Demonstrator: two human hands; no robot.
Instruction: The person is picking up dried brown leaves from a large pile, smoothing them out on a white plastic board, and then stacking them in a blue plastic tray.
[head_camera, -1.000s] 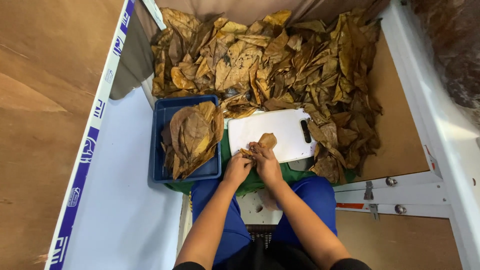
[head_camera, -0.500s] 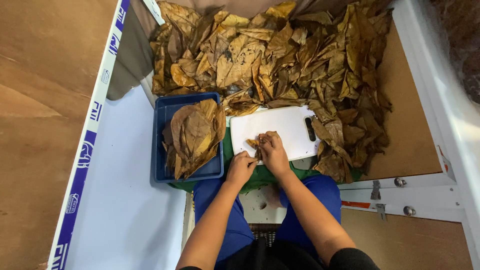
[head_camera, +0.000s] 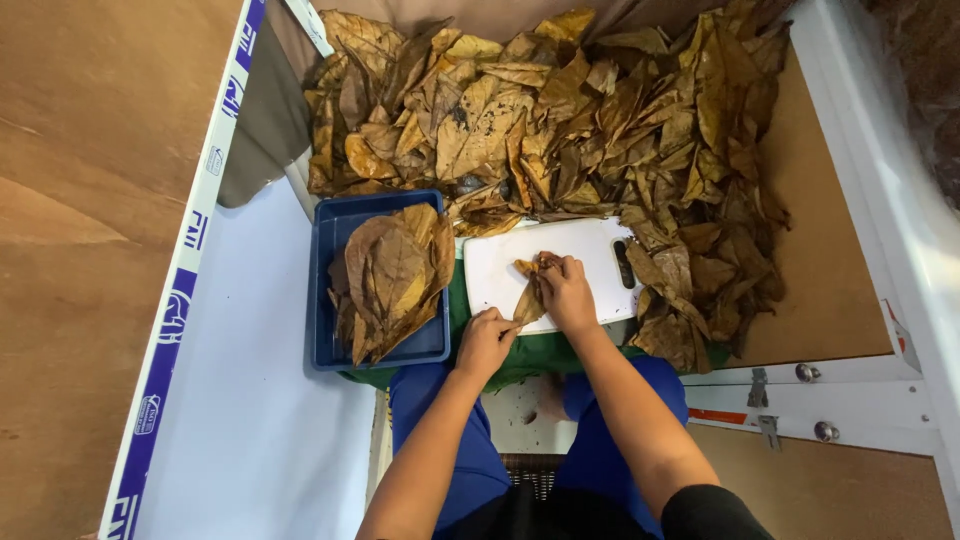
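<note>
A dry brown leaf (head_camera: 530, 295) lies stretched over the near edge of a white cutting board (head_camera: 500, 275). My right hand (head_camera: 567, 292) presses down on its upper part, fingers curled over it. My left hand (head_camera: 486, 338) pinches the leaf's lower tip just off the board's front edge. The board rests on a green cloth (head_camera: 520, 352) across my lap. To the left stands a blue tray (head_camera: 330, 290) stacked with flattened brown leaves (head_camera: 392, 275).
A large heap of dry brown leaves (head_camera: 560, 120) fills the brown surface behind and to the right of the board. A white panel with a blue-striped edge (head_camera: 190, 330) runs along the left. A white frame with bolts (head_camera: 810, 375) sits at right.
The leaf was bunched between both hands; now it is drawn out flat on the board. My left hand has slid back toward me, and my right hand has moved onto the board.
</note>
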